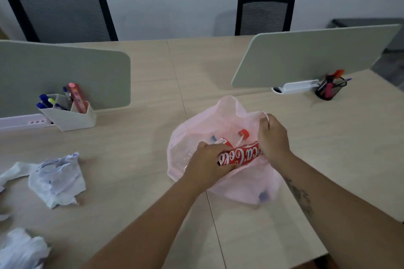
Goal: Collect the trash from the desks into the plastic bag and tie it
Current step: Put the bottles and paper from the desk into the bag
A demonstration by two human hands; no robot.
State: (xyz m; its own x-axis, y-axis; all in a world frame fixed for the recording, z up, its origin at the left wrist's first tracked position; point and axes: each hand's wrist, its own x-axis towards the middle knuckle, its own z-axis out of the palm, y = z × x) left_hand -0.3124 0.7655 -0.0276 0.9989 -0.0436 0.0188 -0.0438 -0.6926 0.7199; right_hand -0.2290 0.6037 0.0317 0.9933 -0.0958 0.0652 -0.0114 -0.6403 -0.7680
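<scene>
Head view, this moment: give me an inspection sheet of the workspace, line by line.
Surface: pale wood desk, seams visible.
Job's things: pink plastic bag open; red can at its mouth; crumpled paper lying left, outside the bag.
Clutter: white pen holder, black pen cup.
Grippers: left hand grips the can; right hand pinches the bag rim.
Cables: nothing seen.
Surroundings: grey dividers, two mesh chairs.

bag (192, 124): thin translucent plastic | desk (140, 159): matt wood | paper (57, 179): crumpled
</scene>
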